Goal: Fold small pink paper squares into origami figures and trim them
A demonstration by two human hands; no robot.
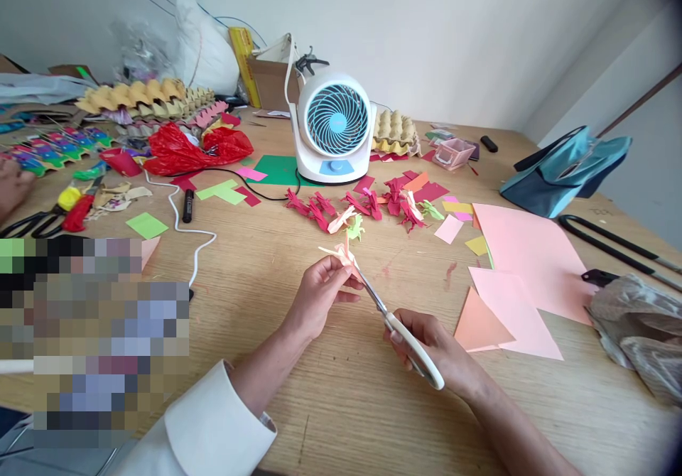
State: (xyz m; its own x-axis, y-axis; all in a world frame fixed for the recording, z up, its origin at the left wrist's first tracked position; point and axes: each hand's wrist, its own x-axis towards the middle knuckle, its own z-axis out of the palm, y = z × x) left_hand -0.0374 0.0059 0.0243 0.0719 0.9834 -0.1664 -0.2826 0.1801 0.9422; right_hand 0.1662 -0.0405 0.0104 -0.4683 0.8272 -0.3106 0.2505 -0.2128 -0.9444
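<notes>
My L hand (314, 297) pinches 1 folded paper (347, 254), ctr of frame; R hand (432, 339) wraps 1 pr scissors (380, 303), tips at the paper. 1 fan (337, 122) upper ctr, on desk (298, 412).

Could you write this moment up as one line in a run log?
left hand: holds pale folded paper | right hand: holds scissors, blades at that paper | beyond: red folded pieces, white fan
</notes>
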